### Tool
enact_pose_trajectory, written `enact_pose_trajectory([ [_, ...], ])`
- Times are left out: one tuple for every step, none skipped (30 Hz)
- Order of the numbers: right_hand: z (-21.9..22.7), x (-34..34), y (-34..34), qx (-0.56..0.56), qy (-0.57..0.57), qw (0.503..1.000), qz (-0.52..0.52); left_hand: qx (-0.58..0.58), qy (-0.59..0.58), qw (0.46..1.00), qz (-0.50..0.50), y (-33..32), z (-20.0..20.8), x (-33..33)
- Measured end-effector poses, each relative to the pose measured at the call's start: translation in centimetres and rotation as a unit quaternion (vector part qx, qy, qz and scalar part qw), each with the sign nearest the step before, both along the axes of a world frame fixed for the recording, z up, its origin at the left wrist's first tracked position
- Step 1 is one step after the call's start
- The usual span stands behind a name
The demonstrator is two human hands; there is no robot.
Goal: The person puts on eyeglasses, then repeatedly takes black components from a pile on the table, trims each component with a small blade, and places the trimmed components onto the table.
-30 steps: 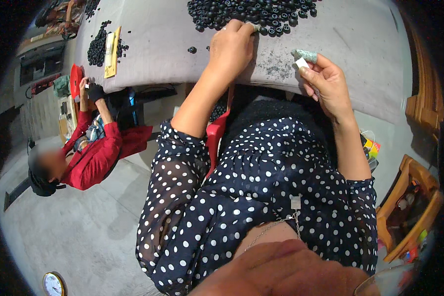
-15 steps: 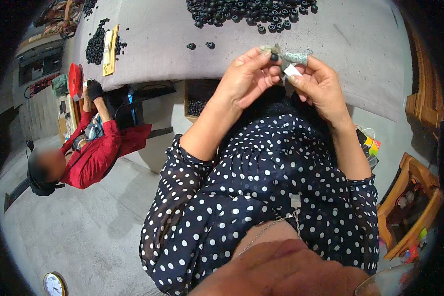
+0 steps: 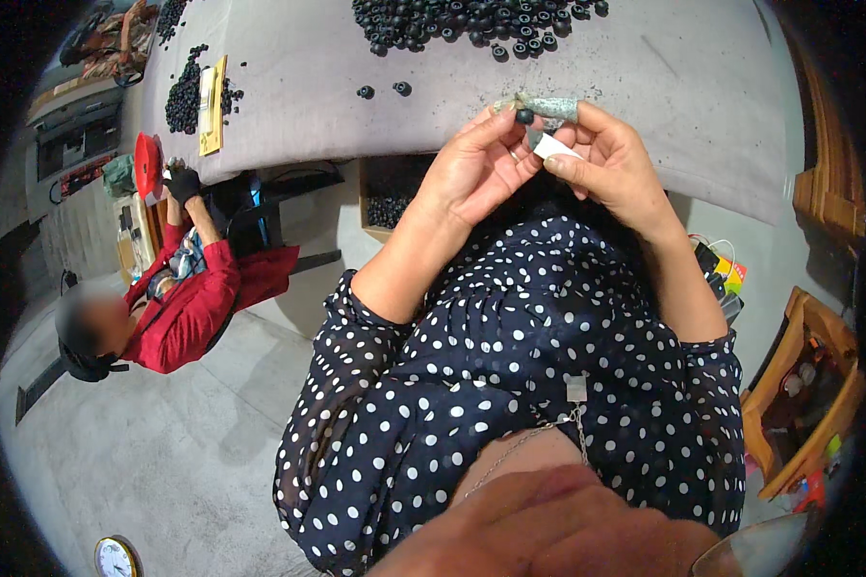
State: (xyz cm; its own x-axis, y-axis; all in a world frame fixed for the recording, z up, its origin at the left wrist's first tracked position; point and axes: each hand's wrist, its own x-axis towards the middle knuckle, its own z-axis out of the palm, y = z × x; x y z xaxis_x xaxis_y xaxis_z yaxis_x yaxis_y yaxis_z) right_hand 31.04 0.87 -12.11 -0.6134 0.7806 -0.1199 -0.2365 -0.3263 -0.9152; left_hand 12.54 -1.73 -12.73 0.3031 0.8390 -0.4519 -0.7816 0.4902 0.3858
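My left hand [image 3: 479, 165] pinches a small round black rubber part [image 3: 525, 116] between thumb and fingertips, just over the table's front edge. My right hand [image 3: 614, 165] closes on a small blade with a white handle [image 3: 555, 147], its grey tip pointing toward the black part. A greenish speckled wrap [image 3: 554, 109] covers my right index finger, which reaches across to the left fingertips. Whether the blade touches the part is too small to tell.
The grey-covered table [image 3: 289, 91] holds a large heap of black parts [image 3: 471, 21], two loose ones, and a smaller pile [image 3: 185, 101] beside a yellow strip [image 3: 214, 106]. Below the edge sits a box of black parts [image 3: 387, 212]. A person in red [image 3: 188, 308] works at left.
Both hands have shifted slightly left with the black part and the blade. The blade's grey tip now shows more clearly beside the part.
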Motion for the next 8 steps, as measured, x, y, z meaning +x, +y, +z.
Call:
enact_pose_trajectory([
  [0.02, 0.00, -0.04, 0.000, 0.010, 1.000, 0.006, 0.021, 0.000, 1.000, -0.008, -0.03, 0.09, -0.15],
  [0.06, 0.00, -0.10, -0.001, 0.010, 1.000, 0.007, 0.020, 0.000, 1.000, -0.008, -0.11, 0.33, -0.24],
  [0.16, 0.00, -0.12, 0.006, 0.004, 1.000, 0.007, 0.031, 0.003, 0.999, -0.015, -0.17, 0.74, -0.30],
  [0.22, 0.00, -0.14, 0.013, -0.002, 1.000, 0.007, 0.042, 0.007, 0.999, -0.022, -0.22, 0.95, -0.39],
  [0.30, -0.01, -0.17, 0.013, -0.001, 1.000, 0.008, 0.041, 0.007, 0.999, -0.021, -0.27, 0.99, -0.51],
  [0.35, -0.03, -0.21, 0.010, 0.002, 1.000, 0.008, 0.042, 0.011, 0.999, -0.027, -0.29, 1.00, -0.63],
  [0.37, -0.04, -0.26, 0.008, 0.005, 1.000, 0.009, 0.044, 0.016, 0.998, -0.033, -0.30, 1.00, -0.73],
  [0.11, 0.09, -0.22, 0.010, 0.009, 1.000, 0.016, 0.046, 0.025, 0.998, -0.039, -0.27, 0.92, -0.81],
])
